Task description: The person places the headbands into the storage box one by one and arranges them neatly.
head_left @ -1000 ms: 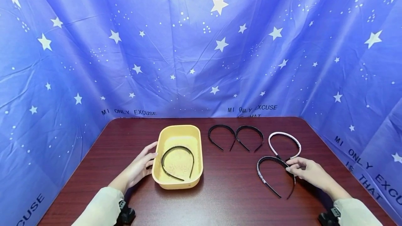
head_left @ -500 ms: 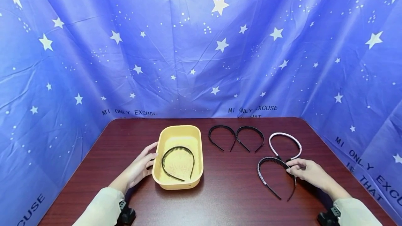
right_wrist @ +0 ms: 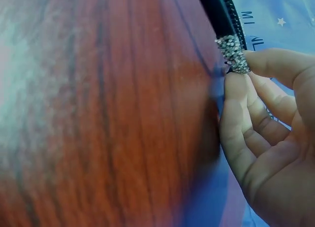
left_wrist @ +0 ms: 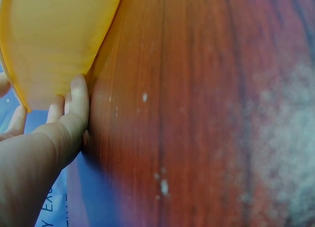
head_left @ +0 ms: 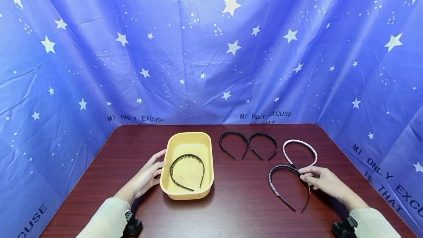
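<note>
In the head view my left hand [head_left: 145, 175] rests its fingers against the outer left wall of a yellow plastic bin [head_left: 166, 192]. Seen from the left wrist, those fingers [left_wrist: 78, 101] lie fairly straight along the bin's side, low by the table. A black toothed headband [head_left: 186, 155] lies inside the bin. At the right, my right hand [head_left: 325, 183] pinches the right arm of a black headband [head_left: 273, 184] with silvery glitter sections. Thumb and finger meet on a glitter patch [right_wrist: 232, 52] in the right wrist view. This headband's open ends point toward the person.
Two black toothed headbands [head_left: 232, 133] [head_left: 263, 134] lie side by side at the back, right of the bin. A pale pink headband [head_left: 299, 141] lies just behind the right hand, partly overlapped by it. Starry blue cloth [head_left: 198, 47] hangs around the dark red table [head_left: 238, 208].
My right hand has shifted slightly left with the glitter headband, and now covers more of the pink headband's near end. The left hand and the bin stay put.
</note>
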Tool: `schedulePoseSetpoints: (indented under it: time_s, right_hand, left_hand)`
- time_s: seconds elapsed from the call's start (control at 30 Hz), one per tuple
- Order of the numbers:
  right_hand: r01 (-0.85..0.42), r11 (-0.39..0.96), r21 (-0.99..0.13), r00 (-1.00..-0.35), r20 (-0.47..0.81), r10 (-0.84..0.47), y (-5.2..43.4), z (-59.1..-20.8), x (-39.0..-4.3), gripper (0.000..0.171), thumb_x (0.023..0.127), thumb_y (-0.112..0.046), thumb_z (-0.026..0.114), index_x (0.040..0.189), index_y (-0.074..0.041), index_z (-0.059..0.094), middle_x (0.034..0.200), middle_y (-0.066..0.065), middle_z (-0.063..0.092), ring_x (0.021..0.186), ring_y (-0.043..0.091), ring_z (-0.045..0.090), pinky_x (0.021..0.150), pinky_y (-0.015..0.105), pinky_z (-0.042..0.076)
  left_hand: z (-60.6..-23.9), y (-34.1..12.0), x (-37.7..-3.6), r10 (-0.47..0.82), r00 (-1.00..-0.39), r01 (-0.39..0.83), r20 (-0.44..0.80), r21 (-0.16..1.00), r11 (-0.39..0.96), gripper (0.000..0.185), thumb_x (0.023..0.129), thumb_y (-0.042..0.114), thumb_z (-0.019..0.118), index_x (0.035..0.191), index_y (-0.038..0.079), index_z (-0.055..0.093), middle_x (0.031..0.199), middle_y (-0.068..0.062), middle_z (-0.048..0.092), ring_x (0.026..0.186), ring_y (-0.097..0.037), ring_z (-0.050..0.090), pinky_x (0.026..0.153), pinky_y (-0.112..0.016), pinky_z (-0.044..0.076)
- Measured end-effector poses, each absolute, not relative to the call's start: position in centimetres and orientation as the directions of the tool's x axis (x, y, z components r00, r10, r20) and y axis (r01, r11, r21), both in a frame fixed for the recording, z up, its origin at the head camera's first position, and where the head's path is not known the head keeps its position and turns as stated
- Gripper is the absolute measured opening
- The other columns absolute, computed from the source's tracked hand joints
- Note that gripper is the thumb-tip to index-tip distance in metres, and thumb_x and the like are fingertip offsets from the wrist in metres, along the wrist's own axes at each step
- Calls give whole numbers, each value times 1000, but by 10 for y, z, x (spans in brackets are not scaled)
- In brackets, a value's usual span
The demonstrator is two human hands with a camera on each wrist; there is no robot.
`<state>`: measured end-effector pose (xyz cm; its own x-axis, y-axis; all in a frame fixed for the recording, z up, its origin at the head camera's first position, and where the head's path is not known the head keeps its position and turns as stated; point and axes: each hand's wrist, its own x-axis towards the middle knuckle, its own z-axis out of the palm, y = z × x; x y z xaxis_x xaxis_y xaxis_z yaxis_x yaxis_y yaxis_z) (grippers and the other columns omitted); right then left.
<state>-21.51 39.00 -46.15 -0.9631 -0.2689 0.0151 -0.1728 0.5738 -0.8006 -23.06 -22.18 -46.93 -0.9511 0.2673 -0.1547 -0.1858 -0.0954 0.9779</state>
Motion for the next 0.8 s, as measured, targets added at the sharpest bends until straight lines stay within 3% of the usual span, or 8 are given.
schedulePoseSetpoints:
  time_s: [0.8]
  right_hand:
    - [-254,558,-790,-945,80,-317,376,-447,-225,30,99,-12,63,121,8,63,90,6,69,73,7,59,59,31,52]
  left_hand:
    - [-468,-222,-231,258,-952,-190,-162,978,-88,62,105,24,49,159,23,18,140,-22,48,118,-27,55,94,-44,48]
